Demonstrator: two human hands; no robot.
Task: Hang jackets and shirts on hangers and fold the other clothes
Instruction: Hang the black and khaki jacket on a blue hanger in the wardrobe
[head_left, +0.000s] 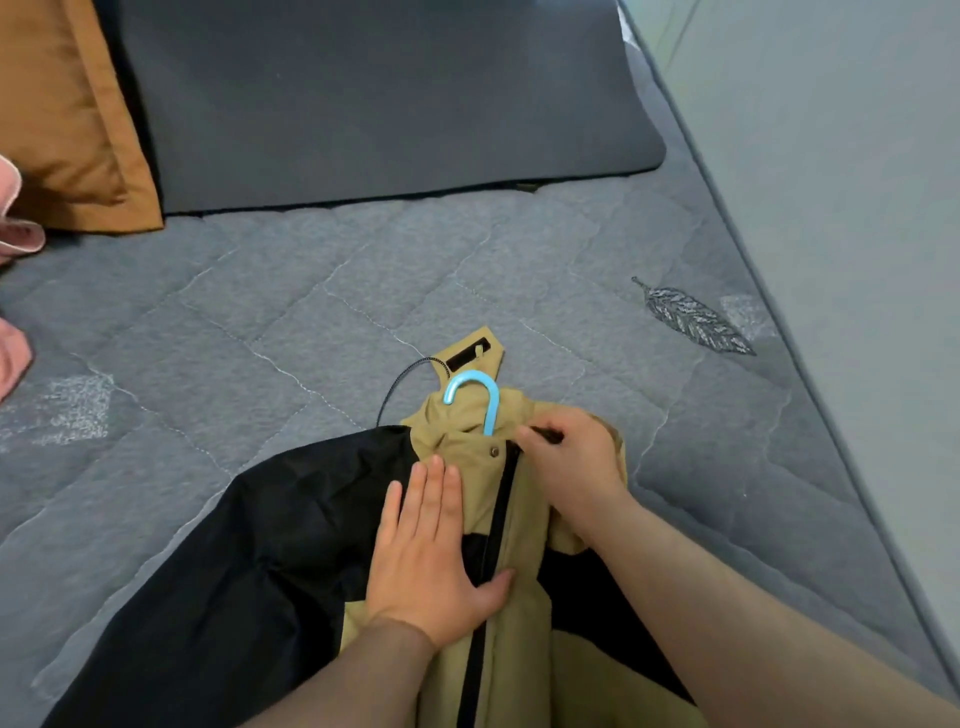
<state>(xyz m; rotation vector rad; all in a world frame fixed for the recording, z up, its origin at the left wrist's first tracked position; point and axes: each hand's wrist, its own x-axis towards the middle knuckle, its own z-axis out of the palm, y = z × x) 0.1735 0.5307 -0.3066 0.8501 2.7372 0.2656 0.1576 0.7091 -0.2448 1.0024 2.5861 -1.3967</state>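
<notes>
Lying on the grey quilted bed (311, 322), a tan and black jacket (524, 519) has a light-blue hanger hook (475, 397) poking out of its collar. The left hand (431, 540) presses flat on the jacket's chest, fingers (431, 483) straight and released. The right hand (576, 457) pinches the black zipper pull (545, 434) at the collar. No readable writing shows. An orange pillow (67, 114) sits far left beside a dark mat (389, 93).

Tan-and-black jacket (519, 649), light-blue hanger (485, 400)
</notes>
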